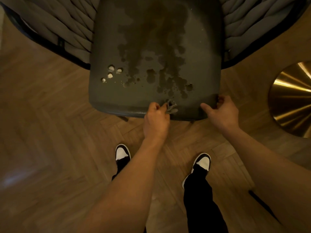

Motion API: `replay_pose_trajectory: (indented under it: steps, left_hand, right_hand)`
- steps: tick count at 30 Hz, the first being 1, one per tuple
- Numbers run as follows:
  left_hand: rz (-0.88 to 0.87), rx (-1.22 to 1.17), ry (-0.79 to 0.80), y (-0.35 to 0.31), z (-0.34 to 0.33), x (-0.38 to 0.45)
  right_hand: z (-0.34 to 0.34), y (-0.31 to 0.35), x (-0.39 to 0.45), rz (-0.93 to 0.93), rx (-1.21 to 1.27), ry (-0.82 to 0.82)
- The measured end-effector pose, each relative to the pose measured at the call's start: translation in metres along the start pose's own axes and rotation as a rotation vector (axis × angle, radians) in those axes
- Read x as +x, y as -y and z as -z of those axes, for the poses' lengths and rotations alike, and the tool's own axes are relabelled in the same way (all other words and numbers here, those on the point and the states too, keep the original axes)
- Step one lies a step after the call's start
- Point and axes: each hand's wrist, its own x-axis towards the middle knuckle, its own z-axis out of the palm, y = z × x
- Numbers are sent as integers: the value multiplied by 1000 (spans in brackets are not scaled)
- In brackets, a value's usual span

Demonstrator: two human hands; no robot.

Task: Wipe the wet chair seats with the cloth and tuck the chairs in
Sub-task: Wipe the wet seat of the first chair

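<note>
Wooden herringbone floor (55, 128) fills most of the view, with a polished brass table base (292, 98) at the right edge. On it stands a chair with woven rope sides (67, 31) and a dark grey chair seat (154, 52), blotched with wet patches and a few shining droplets near its left front. No brand, label or writing can be read anywhere. Two black-and-white shoes (122, 154) stand below the seat's front edge. Both bare forearms reach forward and down. The right hand (222, 113) grips the seat's front right corner, thumb on the front face and fingers curled over the edge. The left hand (156, 120) is closed in a fist around a small grey cloth (171, 107), seemingly bunched, which touches the seat's front edge between the hands.
</note>
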Motion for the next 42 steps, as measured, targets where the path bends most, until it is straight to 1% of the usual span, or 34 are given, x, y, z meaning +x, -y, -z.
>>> replay_pose_trajectory:
  steps: [4,12,17,19,21,22,23,27,32,35,39,42]
  left_hand:
    - [57,47,-58,39,22,13]
    - [130,141,-177,117,80,30]
    - [208,240,-193,163,114,41]
    - [281,273,-237,178,125,45]
    - [423,269,-287,189,134,49]
    - [467,259,-302,193,137,50]
    - [467,238,-303,193,138,52]
    - [297,159,-214,178,128,55]
    - [256,157,-211,164,113,44]
    - [225,133,-181,153,106,42]
    - [163,77,-138,116,84,36]
    - [124,32,-88,79,57,29]
  right_hand:
    - [-5,3,3,-8,-26,-38]
    - [-6,4,6,-37,-86,-60]
    - [-7,5,5,-54,-84,-64]
    - [-7,6,5,-62,-77,-63]
    - [-7,6,5,-68,-69,-62]
    - [-6,7,5,-72,-66,-59]
    - [-6,6,5,-77,-59,-56]
    - [-6,5,5,-87,-26,-49]
    - [-3,2,5,-96,44,-21]
    - [0,0,5,-112,115,-13]
    - [4,-5,6,-136,208,-25]
    - [9,-8,8,-152,293,8]
